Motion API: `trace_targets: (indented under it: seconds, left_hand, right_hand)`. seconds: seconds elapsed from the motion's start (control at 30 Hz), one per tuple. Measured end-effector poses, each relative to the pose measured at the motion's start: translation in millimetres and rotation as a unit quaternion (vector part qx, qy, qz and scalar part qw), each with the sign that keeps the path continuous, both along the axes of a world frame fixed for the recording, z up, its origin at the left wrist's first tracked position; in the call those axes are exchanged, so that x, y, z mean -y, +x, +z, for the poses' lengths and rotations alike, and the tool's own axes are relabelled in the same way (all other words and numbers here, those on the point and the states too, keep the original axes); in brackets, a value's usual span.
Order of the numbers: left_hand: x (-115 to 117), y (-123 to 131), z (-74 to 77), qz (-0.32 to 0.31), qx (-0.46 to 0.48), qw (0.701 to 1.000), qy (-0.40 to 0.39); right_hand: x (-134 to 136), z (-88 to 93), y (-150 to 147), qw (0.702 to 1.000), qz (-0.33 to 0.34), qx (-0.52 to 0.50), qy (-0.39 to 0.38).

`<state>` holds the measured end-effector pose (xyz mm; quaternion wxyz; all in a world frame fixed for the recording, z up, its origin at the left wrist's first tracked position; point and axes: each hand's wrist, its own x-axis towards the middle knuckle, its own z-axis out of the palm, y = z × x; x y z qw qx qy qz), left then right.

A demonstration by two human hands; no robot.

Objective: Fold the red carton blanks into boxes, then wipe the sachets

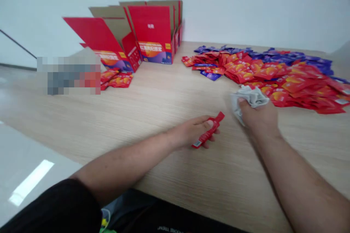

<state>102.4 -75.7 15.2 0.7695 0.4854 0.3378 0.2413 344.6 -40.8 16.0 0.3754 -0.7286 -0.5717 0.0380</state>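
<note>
Bare forearms (123,164) are reaching over a wooden tabletop (164,94), with red and purple sachets (287,80) lying heaped toward its right edge and open red cartons (153,32) standing at the far edge. Left hand (188,133) is clamping its fingers around a red sachet (213,127); right hand (258,116) is clenching crumpled grey cloth (250,98).

There's the pale wood counter (109,123), red sachets (295,85) heaped just past the fingers (240,101), purple sachets (284,58) behind, open red cartons (150,32) far left.
</note>
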Motion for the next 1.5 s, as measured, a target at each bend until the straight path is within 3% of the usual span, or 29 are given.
trace_targets:
  seconds: [0.1, 0.17, 0.2, 0.27, 0.4, 0.53, 0.63, 0.73, 0.83, 0.97, 1.13, 1.23, 1.37, 1.5]
  left_hand:
    - [-33, -24, 9.9, 0.024, -0.109, 0.986, 0.125]
    - [-58, -51, 17.7, 0.060, -0.217, 0.939, 0.261]
    - [-70, -67, 21.2, 0.072, -0.278, 0.899, 0.332]
    - [-91, -105, 26.4, 0.061, -0.448, 0.760, 0.467]
    - [-125, -195, 37.4, 0.113, -0.575, 0.676, 0.447]
    - [-149, -278, 64.7, 0.181, -0.656, 0.611, 0.405]
    - [-160, -319, 90.0, 0.247, -0.672, 0.566, 0.408]
    - [-162, -336, 106.9, 0.308, -0.662, 0.525, 0.436]
    - [-154, -329, 107.2, 0.330, -0.642, 0.509, 0.468]
    - [-134, -287, 80.7, 0.288, -0.607, 0.531, 0.516]
    - [-105, -201, 30.7, 0.177, -0.520, 0.629, 0.551]
    - [-93, -148, 9.3, 0.141, -0.465, 0.685, 0.543]
    - [-90, -89, -1.0, 0.098, -0.407, 0.748, 0.515]
    - [-98, -44, 1.9, 0.070, -0.382, 0.771, 0.504]
  right_hand:
    - [-3, -4.6, 1, 1.000, 0.029, -0.006, -0.005]
    - [-4, -8.5, -1, 0.998, 0.069, 0.002, -0.012]
    - [-5, -10.9, -1, 0.996, 0.090, 0.010, -0.017]
    - [-7, -16.2, 0, 0.992, 0.118, 0.027, -0.029]
    - [-12, -27.0, 4, 0.990, 0.131, 0.042, -0.035]
    - [-16, -33.0, 6, 0.987, 0.143, 0.060, -0.031]
    - [-16, -33.0, 5, 0.985, 0.156, 0.067, -0.023]
    - [-15, -31.7, 4, 0.985, 0.163, 0.062, -0.017]
    - [-15, -32.1, 4, 0.984, 0.170, 0.053, -0.015]
    - [-16, -32.9, 1, 0.981, 0.185, 0.062, -0.006]
    - [-9, -24.3, -7, 0.974, 0.211, 0.075, -0.022]
    - [-4, -16.9, -12, 0.971, 0.221, 0.089, -0.037]
    - [6, -4.8, -17, 0.961, 0.244, 0.120, -0.054]
    - [22, 10.9, -5, 0.941, 0.286, 0.167, -0.071]
